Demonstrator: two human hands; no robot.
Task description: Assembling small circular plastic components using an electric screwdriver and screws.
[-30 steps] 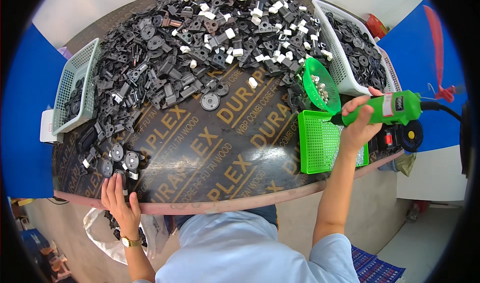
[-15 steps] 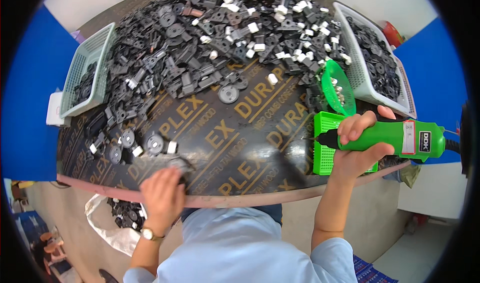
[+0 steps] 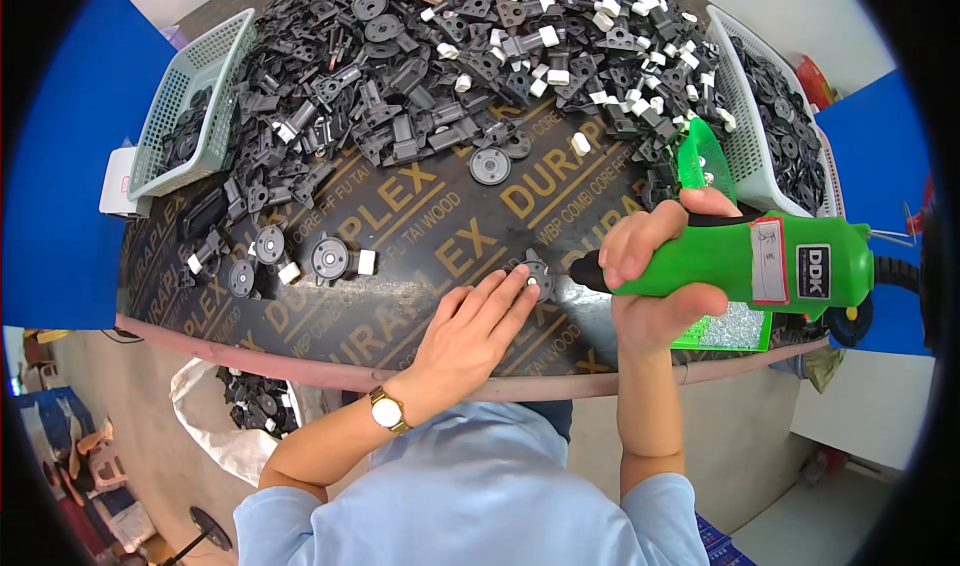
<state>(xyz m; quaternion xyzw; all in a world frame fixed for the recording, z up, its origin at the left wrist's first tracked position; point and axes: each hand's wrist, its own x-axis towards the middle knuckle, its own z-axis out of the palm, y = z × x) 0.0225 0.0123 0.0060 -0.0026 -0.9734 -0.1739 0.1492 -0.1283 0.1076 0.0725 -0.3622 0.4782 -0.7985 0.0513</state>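
Observation:
My left hand point(image 3: 478, 328) reaches to the table's middle, fingers stretched out side by side. Its fingertips hold a round dark plastic wheel part point(image 3: 537, 278) against the tabletop; the thumb is hidden. My right hand point(image 3: 655, 271) is wrapped round a green electric screwdriver point(image 3: 740, 263), held level with its black nose pointing left. The nose is close to the wheel part's right side; whether the bit touches it I cannot tell. Left of my hands lie several more wheel parts point(image 3: 330, 258) with white pieces on some.
A big heap of black and white plastic parts point(image 3: 400, 96) covers the far table point(image 3: 400, 236). Pale baskets stand left point(image 3: 190, 116) and right point(image 3: 770, 156). Near the screwdriver are a green bowl point(image 3: 705, 156) and a green tray of small shiny pieces point(image 3: 725, 331).
My left hand has moved right and away from the table's front edge, bringing a wheel part to the middle. The screwdriver has shifted left, its nose now close to that part.

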